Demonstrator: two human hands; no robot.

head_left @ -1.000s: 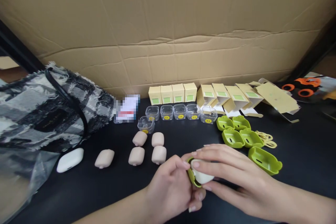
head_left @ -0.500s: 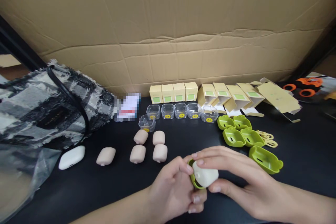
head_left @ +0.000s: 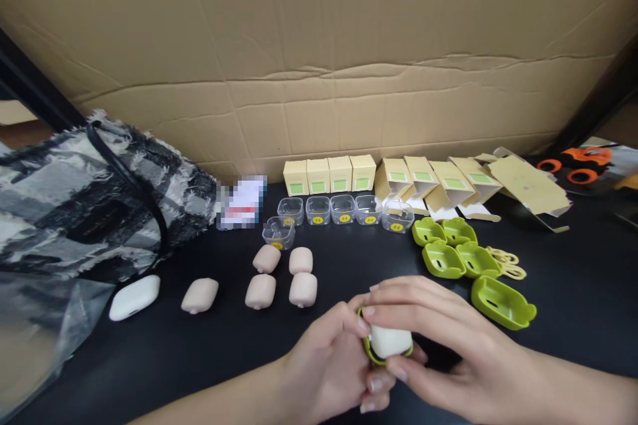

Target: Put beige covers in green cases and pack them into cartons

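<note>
In the head view a white rounded earbud case (head_left: pixel 393 342) sits mostly inside a green earbud case cover (head_left: pixel 373 349), low in front of me. My left hand (head_left: pixel 333 358) is closed round the green cover from the left. From the right, my right hand (head_left: pixel 443 339) grips the white case, fingers over its top and thumb at its near edge. The palms hide part of the cover. Several more green covers (head_left: pixel 502 305) lie beyond my right hand, beside cream-coloured loops (head_left: pixel 508 264). Several pinkish rounded cases (head_left: pixel 303 290) lie beyond my left hand.
A white case (head_left: pixel 134 299) lies at the left by a plaid bag (head_left: pixel 100 206) and clear plastic (head_left: pixel 50 332). Clear tubs (head_left: pixel 318 211), small yellow boxes (head_left: pixel 340 174) and opened cartons (head_left: pixel 451 179) line the back, before a cardboard wall (head_left: pixel 319 46). An orange-wheeled toy (head_left: pixel 581 163) is far right.
The white case has turned from tilted to flatter and gone deeper into the green cover. My right hand has moved slightly left, its fingers further over the case.
</note>
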